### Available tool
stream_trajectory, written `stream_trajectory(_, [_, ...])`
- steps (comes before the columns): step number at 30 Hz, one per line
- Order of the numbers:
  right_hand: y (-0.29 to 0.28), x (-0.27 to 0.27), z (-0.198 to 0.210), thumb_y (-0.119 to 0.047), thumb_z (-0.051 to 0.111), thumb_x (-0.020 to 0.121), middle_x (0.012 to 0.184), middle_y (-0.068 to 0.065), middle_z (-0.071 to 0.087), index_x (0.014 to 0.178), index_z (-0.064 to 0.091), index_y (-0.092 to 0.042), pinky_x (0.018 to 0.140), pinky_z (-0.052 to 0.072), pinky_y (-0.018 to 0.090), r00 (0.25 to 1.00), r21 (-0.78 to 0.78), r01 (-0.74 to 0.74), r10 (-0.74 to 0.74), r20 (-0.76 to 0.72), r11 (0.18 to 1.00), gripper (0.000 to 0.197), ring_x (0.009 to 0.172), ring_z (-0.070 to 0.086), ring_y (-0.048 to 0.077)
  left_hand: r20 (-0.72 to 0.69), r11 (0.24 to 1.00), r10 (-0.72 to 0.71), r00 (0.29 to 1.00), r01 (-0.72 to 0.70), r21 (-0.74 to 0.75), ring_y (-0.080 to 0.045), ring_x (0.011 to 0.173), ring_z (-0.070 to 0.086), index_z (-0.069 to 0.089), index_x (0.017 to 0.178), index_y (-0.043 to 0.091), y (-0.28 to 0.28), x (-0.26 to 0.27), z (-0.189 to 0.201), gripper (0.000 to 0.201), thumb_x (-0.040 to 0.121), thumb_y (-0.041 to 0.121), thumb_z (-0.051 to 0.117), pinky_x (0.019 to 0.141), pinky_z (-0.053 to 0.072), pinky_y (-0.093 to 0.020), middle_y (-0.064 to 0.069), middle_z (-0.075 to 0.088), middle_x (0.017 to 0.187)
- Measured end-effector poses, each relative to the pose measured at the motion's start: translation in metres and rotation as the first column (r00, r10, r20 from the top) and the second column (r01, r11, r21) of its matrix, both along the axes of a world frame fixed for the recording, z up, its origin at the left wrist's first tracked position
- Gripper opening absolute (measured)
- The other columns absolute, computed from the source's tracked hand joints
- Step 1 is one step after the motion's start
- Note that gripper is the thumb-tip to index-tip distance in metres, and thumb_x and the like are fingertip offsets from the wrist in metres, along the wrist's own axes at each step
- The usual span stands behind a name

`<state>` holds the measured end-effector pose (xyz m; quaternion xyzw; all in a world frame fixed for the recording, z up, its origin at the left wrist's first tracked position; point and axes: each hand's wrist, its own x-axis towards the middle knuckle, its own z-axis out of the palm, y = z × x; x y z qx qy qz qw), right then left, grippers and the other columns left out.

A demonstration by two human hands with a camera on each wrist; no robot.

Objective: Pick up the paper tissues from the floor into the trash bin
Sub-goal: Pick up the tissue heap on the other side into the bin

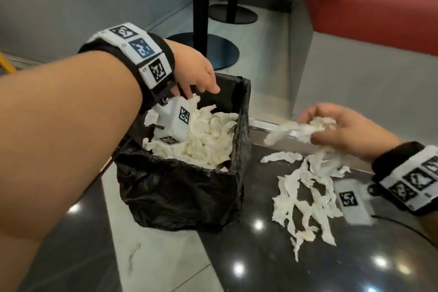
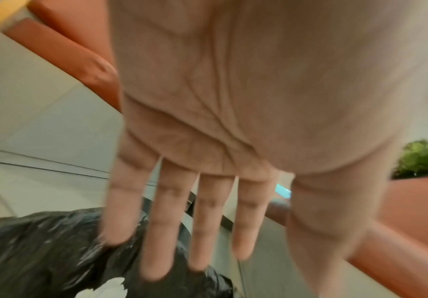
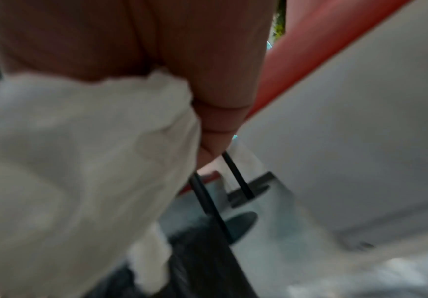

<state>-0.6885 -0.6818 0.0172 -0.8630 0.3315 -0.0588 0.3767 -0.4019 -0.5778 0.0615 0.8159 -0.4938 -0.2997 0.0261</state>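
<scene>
At the right of the head view, the right hand (image 1: 341, 129) had its fingers curled round a bunch of paper tissues (image 1: 305, 129), lifted just clear of the dark polished floor (image 1: 237, 244); the right wrist view showed the same white wad (image 3: 80, 161) pressed into the palm, though blur hid how many strips it held. More torn strips (image 1: 305, 197) lay loose on the floor below that hand, in the lower right of the frame, some seeming to trail down from the bunch. The trash bin (image 1: 189, 187), lined with a black bag, stood at the centre, just to the left of those strips and already heaped with tissue (image 1: 203, 135). Over its far rim hovered the left hand (image 1: 196, 73), and the left wrist view showed its fingers (image 2: 162, 231) straight and spread, holding nothing, their tips close to the bag's edge; whether they touched it I could not tell. The step in hand appeared to be carrying the gathered bunch across to the bin. To do it well, the right hand would have needed to close firmly enough that dangling ends did not tear away, lift high enough to clear the rim, and release over the middle of the pile, not at its edge. The left hand could have steadied the liner, since a full, light bin might tip or shed tissue.
</scene>
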Motion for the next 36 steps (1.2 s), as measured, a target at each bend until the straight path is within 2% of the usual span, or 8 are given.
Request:
stream_trajectory(6, [0.027, 0.118, 0.055, -0.014, 0.058, 0.066, 0.068, -0.005, 0.052, 0.080, 0.057, -0.020, 0.050, 0.045, 0.020, 0.896, -0.053, 0.054, -0.025, 0.443, 0.997, 0.016, 0.056, 0.051, 0.005, 0.054, 0.753, 0.302, 0.952, -0.204, -0.625, -0.017, 0.086, 0.055, 0.067, 0.094, 0.018, 0.016, 0.009, -0.018, 0.016, 0.089, 0.028, 0.055, 0.071, 0.038, -0.030, 0.003, 0.060, 0.091])
stream_trajectory(9, [0.038, 0.167, 0.038, -0.019, 0.064, 0.079, 0.103, 0.002, 0.058, 0.114, 0.054, -0.022, 0.070, 0.051, 0.031, 0.987, -0.132, -0.042, 0.062, 0.151, 0.990, 0.037, 0.088, 0.058, 0.017, -0.231, 0.452, 0.468, 0.853, -0.455, -0.767, -0.017, 0.082, 0.053, 0.063, 0.089, 0.019, 0.023, 0.001, -0.028, 0.014, 0.086, 0.020, 0.050, 0.069, 0.036, -0.029, 0.003, 0.059, 0.088])
stream_trajectory(13, [0.025, 0.158, 0.025, -0.038, 0.059, 0.088, 0.146, 0.003, 0.041, 0.144, 0.032, -0.022, 0.100, 0.032, 0.023, 0.968, -0.237, -0.194, 0.147, -0.203, 0.952, 0.065, 0.130, 0.043, 0.018, -0.266, 0.380, 0.399, 0.878, -0.422, -0.823, -0.013, 0.079, 0.050, 0.058, 0.091, 0.019, 0.016, -0.027, -0.022, 0.013, 0.084, 0.018, 0.047, 0.059, 0.033, -0.022, 0.005, 0.056, 0.086])
stream_trajectory(17, [-0.027, 0.079, 0.007, -0.033, 0.059, 0.089, 0.138, 0.001, 0.050, 0.135, 0.046, -0.027, 0.102, 0.033, 0.025, 0.987, -0.272, -0.049, 0.004, -0.164, 0.961, 0.047, 0.123, 0.049, 0.017, -0.213, 0.401, 0.281, 0.936, -0.316, -0.860, -0.017, 0.079, 0.050, 0.058, 0.089, 0.019, -0.008, -0.068, -0.021, 0.012, 0.083, 0.019, 0.047, 0.069, 0.036, -0.027, 0.003, 0.057, 0.085])
stream_trajectory(21, [-0.077, -0.015, -0.068, -0.024, 0.060, 0.089, 0.124, -0.001, 0.062, 0.120, 0.060, -0.025, 0.091, 0.041, 0.026, 0.855, -0.279, -0.115, -0.049, -0.517, 0.953, 0.030, 0.102, 0.057, 0.015, 0.012, 0.573, 0.032, 0.999, -0.008, -0.820, -0.023, 0.076, 0.053, 0.056, 0.083, 0.017, -0.041, -0.135, -0.051, 0.008, 0.083, 0.015, 0.048, 0.070, 0.045, -0.034, -0.002, 0.060, 0.082])
stream_trajectory(28, [-0.100, -0.110, -0.186, -0.027, 0.060, 0.087, 0.132, 0.002, 0.055, 0.126, 0.057, -0.023, 0.099, 0.039, 0.027, 0.598, -0.003, -0.289, 0.178, -0.782, 0.957, 0.039, 0.120, 0.051, 0.019, 0.043, 0.934, -0.195, 0.980, 0.198, -0.297, -0.031, 0.103, 0.055, 0.056, 0.105, 0.014, -0.091, -0.228, -0.202, 0.024, 0.083, 0.009, 0.050, 0.084, 0.048, -0.040, -0.010, 0.054, 0.113])
stream_trajectory(33, [-0.116, -0.130, -0.208, -0.030, 0.060, 0.087, 0.132, 0.000, 0.051, 0.124, 0.056, -0.026, 0.099, 0.039, 0.028, 0.668, 0.042, -0.315, 0.253, -0.700, 0.948, 0.038, 0.119, 0.050, 0.017, -0.044, 0.973, -0.222, 0.974, 0.224, 0.053, -0.039, 0.129, 0.031, 0.036, 0.134, 0.033, -0.097, -0.256, -0.302, 0.060, 0.082, 0.014, 0.058, 0.105, 0.038, -0.049, -0.008, 0.007, 0.156])
stream_trajectory(36, [-0.123, -0.139, -0.222, -0.028, 0.059, 0.086, 0.131, -0.001, 0.048, 0.124, 0.054, -0.028, 0.097, 0.043, 0.028, 0.721, 0.032, -0.315, 0.262, -0.641, 0.948, 0.038, 0.114, 0.052, 0.017, -0.011, 0.971, -0.197, 0.980, 0.197, 0.133, -0.038, 0.119, 0.039, 0.039, 0.129, 0.029, -0.092, -0.260, -0.333, 0.041, 0.089, 0.027, 0.050, 0.099, 0.043, -0.047, -0.010, 0.027, 0.144])
